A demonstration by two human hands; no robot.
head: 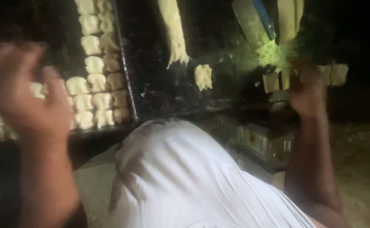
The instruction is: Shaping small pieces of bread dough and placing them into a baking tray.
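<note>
My left hand (22, 99) is raised and motion-blurred in front of a dark tray (128, 84) filled with rows of pale dough pieces (94, 82). A pale bit shows between its fingers, but the blur hides whether it is held. My right hand (306, 90) rests with curled fingers on the dark work surface (159, 80), against a short row of cut dough squares (273, 81). One loose dough piece (203, 76) lies between the hands. A long dough strip (174, 31) stretches away from it.
A flat metal scraper with a blue handle (254, 21) lies beyond my right hand, beside another dough strip (288, 19). My white shirt (180, 177) fills the lower middle. Pale ground (362, 169) shows at the lower right. The surroundings are very dark.
</note>
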